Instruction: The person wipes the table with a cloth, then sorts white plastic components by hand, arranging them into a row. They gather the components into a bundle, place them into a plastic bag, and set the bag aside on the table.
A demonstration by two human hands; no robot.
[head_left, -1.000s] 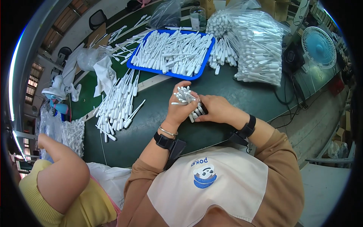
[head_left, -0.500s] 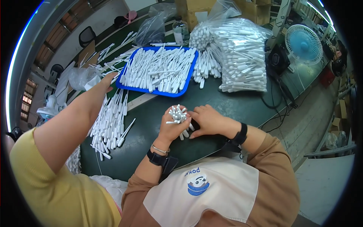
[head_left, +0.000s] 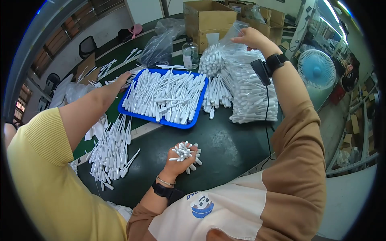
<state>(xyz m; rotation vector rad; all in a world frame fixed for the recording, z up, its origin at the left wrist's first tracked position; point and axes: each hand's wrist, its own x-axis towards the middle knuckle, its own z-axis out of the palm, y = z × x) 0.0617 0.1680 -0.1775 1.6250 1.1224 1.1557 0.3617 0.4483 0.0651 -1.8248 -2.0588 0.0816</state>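
Observation:
Upright in my left hand (head_left: 177, 157) is a bunch of white plastic droppers (head_left: 185, 151), with thin stems and wider flat ends. My fingers wrap round it just above the table, narrow tips up and wide ends showing below. My right hand (head_left: 254, 39) reaches out over the top of a clear plastic bag (head_left: 257, 102) packed with the same droppers. Its fingers are apart, with the fingertips by the bag's loose upper film. Beside this bag lies a loose pile of droppers (head_left: 219, 91). A blue tray (head_left: 177, 125) heaped with droppers stands left of it.
A co-worker's yellow-sleeved arm (head_left: 86, 114) crosses from the left, its hand beside the tray. More droppers (head_left: 110, 154) lie on the green table (head_left: 225, 148). A clear bottle (head_left: 190, 54) and cardboard boxes (head_left: 211, 20) stand behind; a fan (head_left: 317, 70) is at right.
My right hand has left the bunch and moved up and away to the top of the bag. My left hand still holds the bunch. The view has tilted upward.

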